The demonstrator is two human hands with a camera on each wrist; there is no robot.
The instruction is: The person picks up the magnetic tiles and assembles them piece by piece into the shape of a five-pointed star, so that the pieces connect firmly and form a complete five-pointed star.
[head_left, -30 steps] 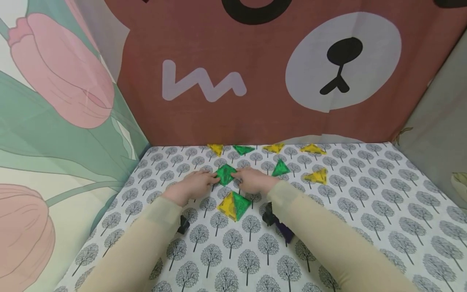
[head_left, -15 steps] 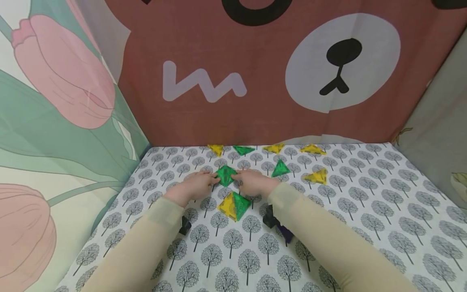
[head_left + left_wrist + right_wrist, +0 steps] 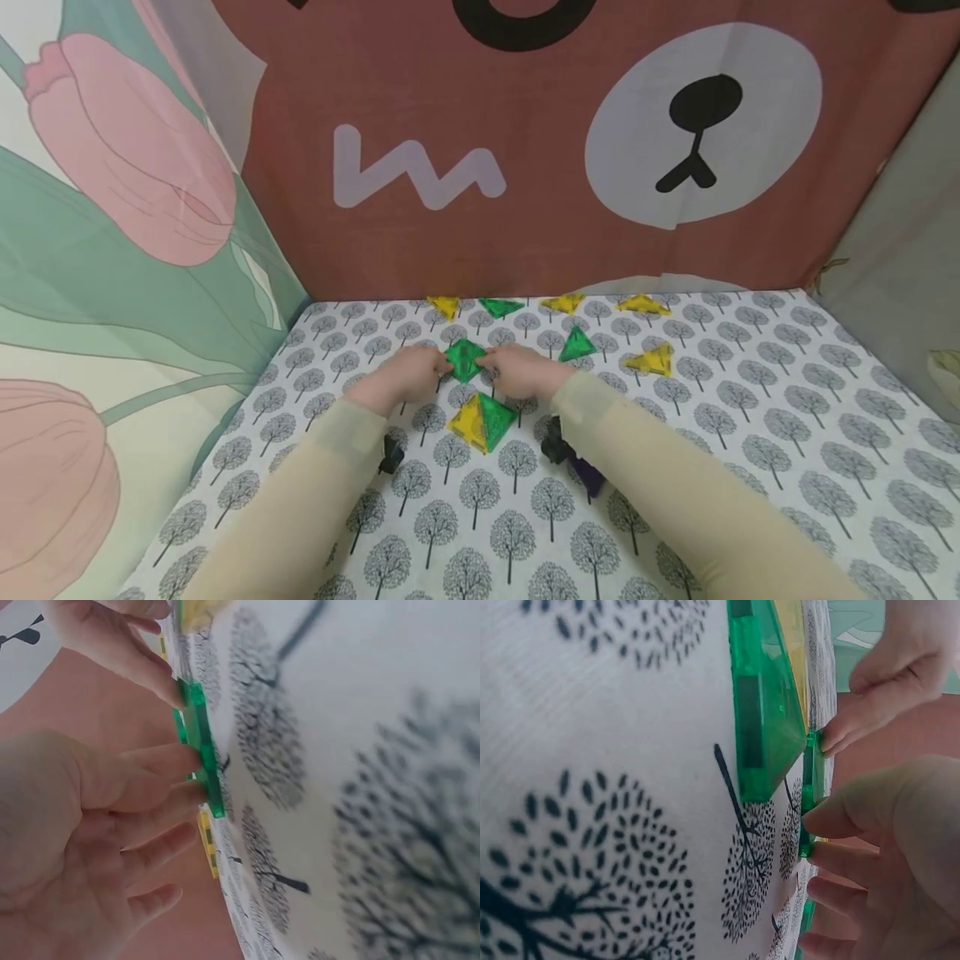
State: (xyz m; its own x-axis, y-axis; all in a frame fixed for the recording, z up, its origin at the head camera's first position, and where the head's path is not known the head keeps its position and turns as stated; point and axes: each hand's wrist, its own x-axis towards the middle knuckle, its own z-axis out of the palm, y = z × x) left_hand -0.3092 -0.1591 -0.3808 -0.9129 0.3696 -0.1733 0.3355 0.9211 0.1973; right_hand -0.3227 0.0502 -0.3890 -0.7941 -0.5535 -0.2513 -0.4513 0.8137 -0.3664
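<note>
My left grip (image 3: 412, 372) and right grip (image 3: 519, 371) pinch opposite sides of the green piece (image 3: 465, 358), fingertips nearly together, low at the surface (image 3: 750, 508); uneven pulling might twist it loose; dragging it nearer might knock the yellow-and-green pair (image 3: 487, 423).

Between the left grip (image 3: 415, 372) and the right grip (image 3: 519, 372), touching both, is a held piece (image 3: 465, 360). Before them, nearer the person, a joined pair of tiles (image 3: 492, 423) lies on the counter (image 3: 787, 433). Right of the right grip lie an inner tile (image 3: 577, 345) and an outer tile (image 3: 652, 362). Behind both grips, a row of four tiles (image 3: 500, 308) lies before an upright backdrop (image 3: 420, 254).
</note>
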